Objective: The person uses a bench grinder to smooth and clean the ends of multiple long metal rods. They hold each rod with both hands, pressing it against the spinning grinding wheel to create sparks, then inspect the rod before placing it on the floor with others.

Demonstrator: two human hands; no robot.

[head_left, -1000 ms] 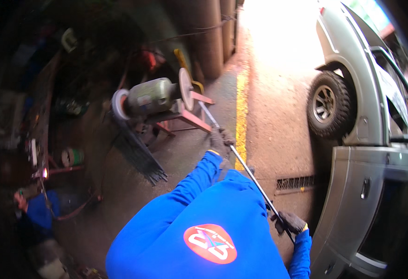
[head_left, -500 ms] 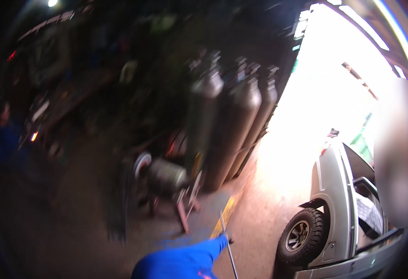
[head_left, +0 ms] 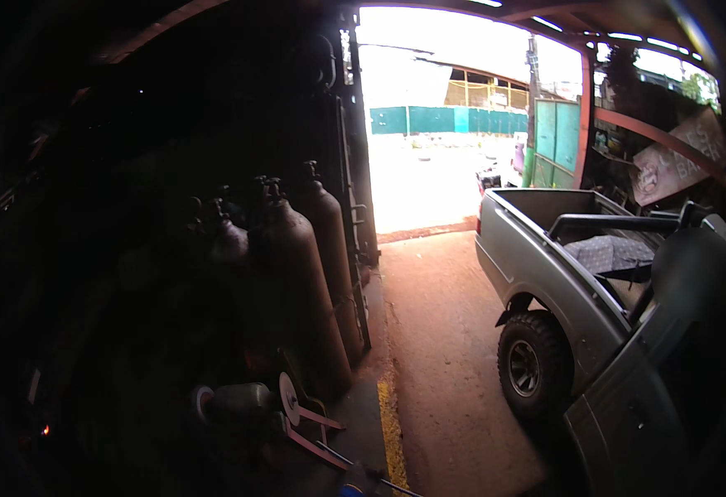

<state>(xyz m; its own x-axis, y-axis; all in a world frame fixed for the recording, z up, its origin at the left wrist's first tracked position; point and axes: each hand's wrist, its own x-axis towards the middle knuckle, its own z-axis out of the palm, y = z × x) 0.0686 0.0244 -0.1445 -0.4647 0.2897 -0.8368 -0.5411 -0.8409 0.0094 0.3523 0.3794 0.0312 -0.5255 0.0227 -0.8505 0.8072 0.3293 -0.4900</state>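
Observation:
At the bottom edge my left hand (head_left: 364,478), dark and only partly seen above a bit of blue sleeve, is closed round a thin metal rod (head_left: 399,488). The rod slants from upper left to lower right across the hand. Its upper end lies close to the reddish legs of a stand carrying a grinder-like motor (head_left: 243,398). A pale disc (head_left: 289,398) stands beside that motor. My right hand is not in view.
Several tall gas cylinders (head_left: 301,273) stand left of centre. A yellow floor line (head_left: 392,431) runs beside the reddish floor (head_left: 437,331). At right is a grey pickup truck (head_left: 537,248) with a large rear wheel (head_left: 531,367). A small orange glow (head_left: 45,430) shows at far left.
My view has swung, bringing the bright doorway and more of the truck into the picture. The left hand, still on the rod, now sits lower, with most of the blue sleeve out of sight.

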